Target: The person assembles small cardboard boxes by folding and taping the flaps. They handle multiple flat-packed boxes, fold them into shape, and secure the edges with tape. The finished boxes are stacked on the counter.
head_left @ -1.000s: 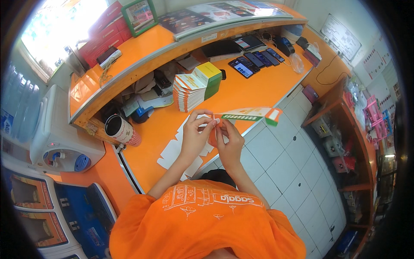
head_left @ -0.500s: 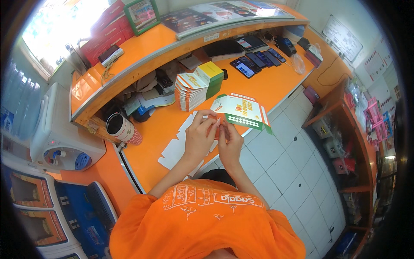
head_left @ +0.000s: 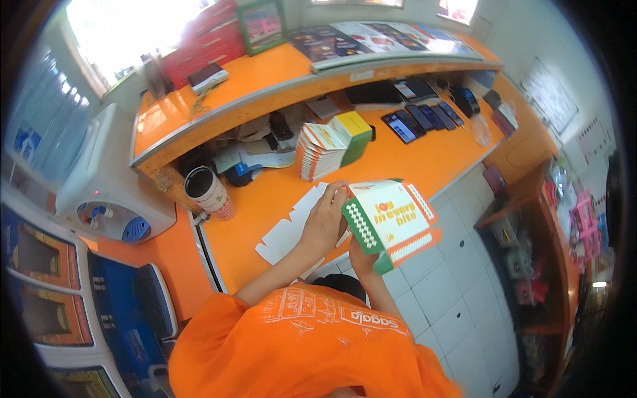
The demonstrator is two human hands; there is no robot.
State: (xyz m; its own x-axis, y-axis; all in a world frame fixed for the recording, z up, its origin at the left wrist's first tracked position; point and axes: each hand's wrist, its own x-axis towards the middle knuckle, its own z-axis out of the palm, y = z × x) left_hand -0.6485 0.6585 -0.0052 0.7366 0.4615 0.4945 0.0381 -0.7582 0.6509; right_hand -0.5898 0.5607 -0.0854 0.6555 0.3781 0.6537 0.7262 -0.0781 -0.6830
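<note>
A partly folded white, green and orange cardboard box is held up above the table's front edge, with its side flaps standing out. My left hand grips its left edge, fingers closed at the corner. My right hand is below the box and supports it from underneath; most of its fingers are hidden by the cardboard. Under my left hand lie flat, white-side-up cardboard blanks on the orange table. Beyond them stands a stack of folded cardboard boxes against a yellow and green box.
Several phones lie at the far right of the table beneath a raised shelf. A patterned cup stands at the left, near a white water dispenser. A shelf unit borders the tiled floor on the right.
The box has been turned round, its printing now tilted the other way, and it has come nearer to me. My right hand has moved down beneath it. The view has shifted.
</note>
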